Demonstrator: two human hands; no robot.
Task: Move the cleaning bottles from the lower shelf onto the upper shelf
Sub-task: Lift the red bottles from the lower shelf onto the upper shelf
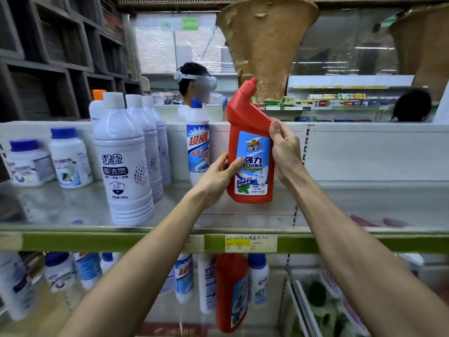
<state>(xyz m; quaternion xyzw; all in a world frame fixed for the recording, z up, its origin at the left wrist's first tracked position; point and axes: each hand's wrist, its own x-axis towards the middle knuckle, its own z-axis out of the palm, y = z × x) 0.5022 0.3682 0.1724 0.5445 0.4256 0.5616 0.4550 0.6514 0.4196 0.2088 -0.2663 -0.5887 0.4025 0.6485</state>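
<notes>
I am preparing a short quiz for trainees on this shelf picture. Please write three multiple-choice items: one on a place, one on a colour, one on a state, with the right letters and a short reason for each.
1. Where is the red bottle that the hands hold?
A. over the upper shelf
B. lying on the floor
C. inside a basket

2. What colour is the cap of the blue-label bottle just left of the red bottle?
A. green
B. blue
C. yellow

3. How is the red bottle held?
A. by the left hand alone
B. by no hand
C. by both hands, upright

Answers:
1 A: its base is level with the upper shelf, above the green shelf edge.
2 B: the cap on top is blue.
3 C: the left hand grips its lower side and the right hand its upper side.
</notes>
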